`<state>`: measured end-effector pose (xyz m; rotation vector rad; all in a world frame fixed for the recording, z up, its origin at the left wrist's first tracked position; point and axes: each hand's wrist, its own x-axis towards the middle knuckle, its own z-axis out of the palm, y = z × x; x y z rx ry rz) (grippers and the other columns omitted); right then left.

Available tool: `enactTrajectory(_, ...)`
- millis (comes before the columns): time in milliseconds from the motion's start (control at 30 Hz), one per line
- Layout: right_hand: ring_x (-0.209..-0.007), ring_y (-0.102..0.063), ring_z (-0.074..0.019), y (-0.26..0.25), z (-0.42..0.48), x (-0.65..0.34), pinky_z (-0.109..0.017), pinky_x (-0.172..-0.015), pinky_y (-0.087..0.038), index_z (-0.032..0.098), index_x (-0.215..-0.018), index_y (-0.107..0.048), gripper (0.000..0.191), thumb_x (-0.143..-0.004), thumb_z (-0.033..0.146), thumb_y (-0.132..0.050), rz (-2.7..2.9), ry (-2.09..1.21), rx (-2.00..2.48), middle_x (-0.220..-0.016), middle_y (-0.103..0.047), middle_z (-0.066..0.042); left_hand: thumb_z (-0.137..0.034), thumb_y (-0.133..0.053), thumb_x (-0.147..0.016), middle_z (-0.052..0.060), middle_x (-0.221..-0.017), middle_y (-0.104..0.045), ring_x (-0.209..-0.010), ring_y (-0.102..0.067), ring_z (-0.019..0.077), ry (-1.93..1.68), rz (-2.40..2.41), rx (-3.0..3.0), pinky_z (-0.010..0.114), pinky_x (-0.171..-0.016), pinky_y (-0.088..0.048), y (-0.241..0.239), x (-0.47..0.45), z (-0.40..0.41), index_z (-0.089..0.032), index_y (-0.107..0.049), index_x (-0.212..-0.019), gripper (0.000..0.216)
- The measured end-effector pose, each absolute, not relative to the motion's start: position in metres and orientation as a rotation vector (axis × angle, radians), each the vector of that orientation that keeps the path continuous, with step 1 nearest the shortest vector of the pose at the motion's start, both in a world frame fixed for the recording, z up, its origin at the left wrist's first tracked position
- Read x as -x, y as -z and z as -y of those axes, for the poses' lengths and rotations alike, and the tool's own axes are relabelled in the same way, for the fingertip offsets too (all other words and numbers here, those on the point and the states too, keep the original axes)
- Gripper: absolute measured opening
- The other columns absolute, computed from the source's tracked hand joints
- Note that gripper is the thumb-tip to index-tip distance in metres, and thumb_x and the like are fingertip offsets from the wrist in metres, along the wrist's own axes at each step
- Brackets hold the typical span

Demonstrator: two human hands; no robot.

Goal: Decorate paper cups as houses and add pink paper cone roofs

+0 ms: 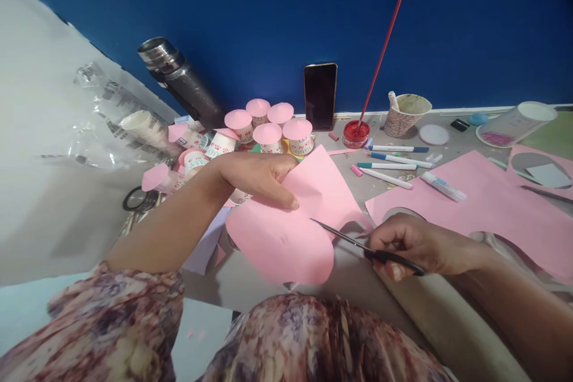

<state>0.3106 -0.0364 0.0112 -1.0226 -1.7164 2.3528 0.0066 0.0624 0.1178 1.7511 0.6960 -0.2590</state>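
From the lower left, the left hand (262, 179) reaches over with its fingers pinched on the pink paper (280, 242), held up over the middle of the tabletop (353, 286); the right hand (416, 242) points in from the right, fingers clamped round the handles of the scissors (344, 237). Behind, a flask (192, 86), pink-topped cups (268, 144) partly hidden by the left forearm (179, 215), a phone (320, 95), a red pot (357, 137) and markers (400, 159).

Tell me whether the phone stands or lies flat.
Standing: the phone rests on a short edge, its long sides rising in front of the blue wall.
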Motion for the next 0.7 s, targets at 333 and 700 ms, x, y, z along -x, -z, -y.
enactTrajectory(333,-0.058,-0.050,-0.0088,-0.010,0.037,-0.311,-0.022,-0.054,-0.032,0.015,-0.071,-0.076,0.026,-0.081,0.038,-0.082,1.730,-2.342,1.042,-0.063,-0.066,0.001,-0.019,-0.078,-0.067,-0.002,-0.046,-0.051,-0.042,-0.043,0.0121,0.273,-0.756,-1.743,0.026,-0.038,-0.028,-0.122,-0.014,-0.066,-0.020,-0.057,-0.048,0.028)
enactTrajectory(700,-0.055,-0.045,-0.0084,-0.008,0.034,-0.313,-0.022,-0.051,-0.030,0.014,-0.076,-0.076,0.048,-0.077,0.061,-0.085,1.775,-2.342,0.982,-0.059,-0.060,0.002,-0.017,-0.074,-0.068,-0.001,-0.052,-0.059,-0.048,-0.051,0.0134,0.314,-0.703,-1.712,0.025,-0.043,-0.034,-0.119,-0.025,-0.069,-0.018,-0.062,-0.051,0.021)
